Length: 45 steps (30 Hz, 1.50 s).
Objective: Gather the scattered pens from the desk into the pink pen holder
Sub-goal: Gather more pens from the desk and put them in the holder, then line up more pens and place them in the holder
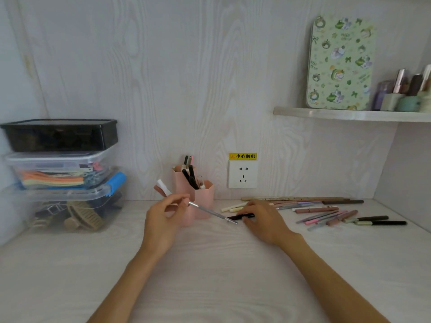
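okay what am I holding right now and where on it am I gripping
Your left hand pinches a thin silver pen near its upper-middle. Your right hand rests on a black pen lying on the desk, not lifted.

1 head-worn wide-angle view, forward and down over the desk (210, 276), close, toward the back wall (186, 78).

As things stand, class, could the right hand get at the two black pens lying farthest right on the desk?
Probably yes: the right hand is pressed on a dark pen, but bare desk leads to the black pens.
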Tool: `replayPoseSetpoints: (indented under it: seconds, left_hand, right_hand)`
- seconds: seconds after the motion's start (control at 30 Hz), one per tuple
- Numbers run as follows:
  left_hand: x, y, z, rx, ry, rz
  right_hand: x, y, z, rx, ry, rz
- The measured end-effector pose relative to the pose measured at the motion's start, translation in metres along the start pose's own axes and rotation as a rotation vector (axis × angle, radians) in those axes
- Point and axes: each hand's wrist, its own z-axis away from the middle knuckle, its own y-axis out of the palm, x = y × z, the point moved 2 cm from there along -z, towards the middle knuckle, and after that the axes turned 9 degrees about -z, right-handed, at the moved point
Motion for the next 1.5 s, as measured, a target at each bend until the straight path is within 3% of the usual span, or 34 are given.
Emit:
replayPoseSetpoints:
  seconds: [0.2, 0.43, 0.67, 0.77, 0.9, 1.0, 1.03, 1.1, 1.17, 1.23, 1.33, 1.43, 1.5]
  left_hand:
    - [-0.002, -0.016, -0.003, -0.236, -0.01, 0.062]
    - [-0.021, -0.042, -0.003, -0.748, 0.128, 0.077]
    - [-0.058, -0.058, -0.051, -0.88, 0.305, -0.037]
    - [-0.063, -0.051, -0.075, -0.77, 0.311, -0.211]
    - [-0.039, -0.025, -0.086, -0.449, 0.269, -0.55]
    - [-0.019, -0.008, -0.082, -0.139, 0.178, -0.623]
    - [-0.017, -0.006, -0.077, -0.108, 0.191, -0.653]
    - [-0.022, -0.003, -0.063, -0.216, 0.262, -0.693]
    - [-0.038, -0.003, -0.04, -0.373, 0.307, -0.567]
    - [-0.049, 0.005, -0.018, -0.382, 0.384, -0.463]
    - [-0.054, 0.034, -0.001, -0.097, 0.397, -0.488]
    - [-0.042, 0.077, -0.001, 0.21, 0.394, -0.642]
    - [-0.033, 0.101, -0.002, 0.371, 0.349, -0.707]
  right_hand:
    - [0.025, 0.026, -0.014, -0.019, -0.022, -0.1]
    - [0.02, 0.034, -0.013, -0.1, -0.056, -0.101]
    - [0.018, 0.036, -0.016, -0.11, -0.075, -0.106]
    - [0.018, 0.036, -0.016, -0.107, -0.076, -0.111]
    - [0.019, 0.035, -0.015, -0.105, -0.076, -0.113]
    - [0.019, 0.033, -0.015, -0.094, -0.071, -0.114]
    - [0.019, 0.033, -0.015, -0.091, -0.072, -0.114]
    - [0.019, 0.033, -0.015, -0.084, -0.079, -0.107]
    - [0.017, 0.031, -0.015, -0.07, -0.091, -0.092]
    - [0.017, 0.024, -0.017, -0.084, -0.112, -0.102]
    - [0.015, 0.007, -0.02, -0.355, -0.098, -0.217]
    - [0.009, -0.013, -0.017, -0.659, 0.109, -0.603]
    - [0.001, -0.02, -0.015, -0.772, 0.256, -0.874]
